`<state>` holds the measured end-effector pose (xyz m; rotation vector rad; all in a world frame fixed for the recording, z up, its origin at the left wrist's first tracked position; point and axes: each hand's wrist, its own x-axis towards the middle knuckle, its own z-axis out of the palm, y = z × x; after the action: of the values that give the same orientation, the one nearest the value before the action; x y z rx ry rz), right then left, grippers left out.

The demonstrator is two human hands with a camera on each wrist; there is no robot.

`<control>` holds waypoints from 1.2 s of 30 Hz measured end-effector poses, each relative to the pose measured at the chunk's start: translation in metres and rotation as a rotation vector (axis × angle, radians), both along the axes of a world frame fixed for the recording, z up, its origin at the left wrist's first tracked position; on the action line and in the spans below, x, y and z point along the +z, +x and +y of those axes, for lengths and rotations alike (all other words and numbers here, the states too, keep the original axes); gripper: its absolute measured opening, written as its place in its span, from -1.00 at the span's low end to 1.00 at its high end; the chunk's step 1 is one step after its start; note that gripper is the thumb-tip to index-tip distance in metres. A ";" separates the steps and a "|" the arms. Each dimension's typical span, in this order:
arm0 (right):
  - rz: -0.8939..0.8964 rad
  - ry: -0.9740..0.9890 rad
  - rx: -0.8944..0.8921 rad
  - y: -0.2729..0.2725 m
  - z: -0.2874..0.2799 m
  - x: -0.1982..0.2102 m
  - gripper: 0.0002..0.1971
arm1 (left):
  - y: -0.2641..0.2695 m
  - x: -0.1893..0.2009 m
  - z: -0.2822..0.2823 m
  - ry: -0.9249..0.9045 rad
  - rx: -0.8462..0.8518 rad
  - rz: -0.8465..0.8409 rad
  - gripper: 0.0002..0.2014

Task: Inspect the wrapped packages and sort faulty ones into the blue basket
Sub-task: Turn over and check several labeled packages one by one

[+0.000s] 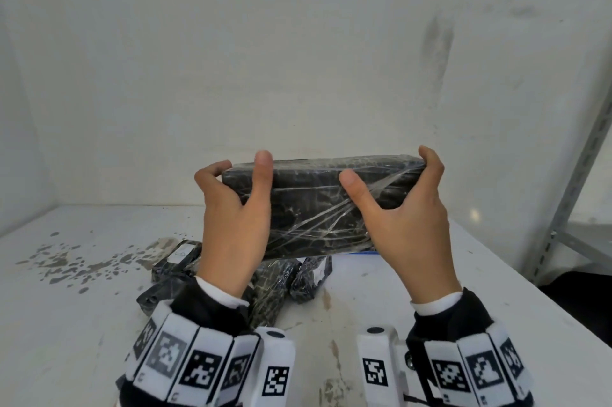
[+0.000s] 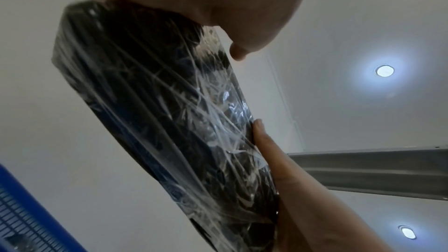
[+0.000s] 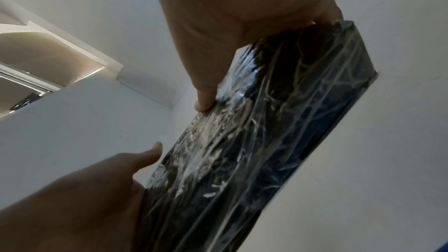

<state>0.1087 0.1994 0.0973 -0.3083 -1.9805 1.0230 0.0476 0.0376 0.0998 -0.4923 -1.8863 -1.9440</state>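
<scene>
I hold a long black package (image 1: 311,204) wrapped in wrinkled clear film upright in the air above the table. My left hand (image 1: 243,165) grips its left end, thumb on the near face and fingers behind. My right hand (image 1: 387,168) grips the right end the same way. The left wrist view shows the package (image 2: 155,112) between thumb and fingers of my left hand (image 2: 247,91). The right wrist view shows the package (image 3: 254,141) in my right hand (image 3: 179,127). A sliver of the blue basket (image 1: 361,253) shows under the package, and its slatted wall (image 2: 29,208) appears at lower left.
Several more black wrapped packages (image 1: 178,257) (image 1: 311,274) lie on the white stained table (image 1: 82,323) below my hands. A white wall stands close behind. A grey metal rack upright (image 1: 576,181) rises at the right, past the table's edge.
</scene>
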 end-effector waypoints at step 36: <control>0.285 -0.291 0.439 0.012 0.036 0.007 -0.82 | -0.026 0.001 -0.028 0.073 -0.227 0.043 -0.78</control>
<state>0.1205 0.2357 0.1048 0.1239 -1.6716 1.5471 0.0220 0.0093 0.1010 -0.7487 -1.7917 -2.1169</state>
